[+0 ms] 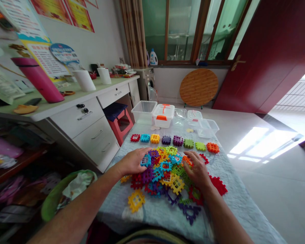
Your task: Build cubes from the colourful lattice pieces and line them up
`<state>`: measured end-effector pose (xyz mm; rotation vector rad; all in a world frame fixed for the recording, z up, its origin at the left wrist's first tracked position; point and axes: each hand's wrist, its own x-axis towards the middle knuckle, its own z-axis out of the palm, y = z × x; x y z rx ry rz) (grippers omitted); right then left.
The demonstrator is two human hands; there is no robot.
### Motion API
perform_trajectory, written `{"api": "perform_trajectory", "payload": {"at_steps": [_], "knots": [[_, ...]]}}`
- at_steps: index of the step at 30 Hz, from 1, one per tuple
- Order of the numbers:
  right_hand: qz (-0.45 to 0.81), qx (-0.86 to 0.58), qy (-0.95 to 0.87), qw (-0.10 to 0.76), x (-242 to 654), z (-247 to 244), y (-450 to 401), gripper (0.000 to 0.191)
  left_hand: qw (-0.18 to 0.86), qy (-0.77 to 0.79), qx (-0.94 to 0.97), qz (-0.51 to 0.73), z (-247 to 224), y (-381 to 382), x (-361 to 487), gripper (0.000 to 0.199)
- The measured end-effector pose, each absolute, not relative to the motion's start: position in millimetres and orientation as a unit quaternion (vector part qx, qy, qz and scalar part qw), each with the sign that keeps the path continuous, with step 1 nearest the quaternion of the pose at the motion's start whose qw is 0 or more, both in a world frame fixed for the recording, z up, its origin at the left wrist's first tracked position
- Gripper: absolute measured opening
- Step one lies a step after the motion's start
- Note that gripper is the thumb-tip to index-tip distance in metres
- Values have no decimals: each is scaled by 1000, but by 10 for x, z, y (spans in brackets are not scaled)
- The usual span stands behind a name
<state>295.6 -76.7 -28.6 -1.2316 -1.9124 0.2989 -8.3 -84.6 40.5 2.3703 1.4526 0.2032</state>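
Note:
A heap of colourful plastic interlocking building tiles (165,166) covers the middle of the cloth-covered table. At the heap's left side, my left hand (135,162) grips a blue window tile (145,160) between thumb and fingers. My right hand (197,169) is at the right side, its thumb and fingers around an orange tile (187,160) that they partly cover. Behind the heap runs a row of small stacks sorted by colour, from a red stack (135,137) at left to an orange stack (212,147) at right. A loose yellow tile (136,200) lies near me.
Along the table's far end stand an open clear bin (144,113), a lidded box with orange clasps (163,116) and smaller clear containers (208,128). A white desk (91,112) and a red stool (120,125) are at left. A green waste basket (51,203) sits below.

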Motion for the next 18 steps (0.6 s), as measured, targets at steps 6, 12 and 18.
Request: {"api": "perform_trajectory", "payload": {"at_steps": [6, 12, 18], "knots": [[110, -499, -762, 398, 2957, -279, -782, 28, 135, 563, 806, 127, 451, -609, -475, 72], [90, -494, -764, 405, 2970, -301, -771, 29, 108, 629, 762, 112, 366, 7, -928, 66], [75, -495, -765, 405, 3020, -374, -741, 31, 133, 621, 771, 48, 257, 439, -1026, 67]]}}
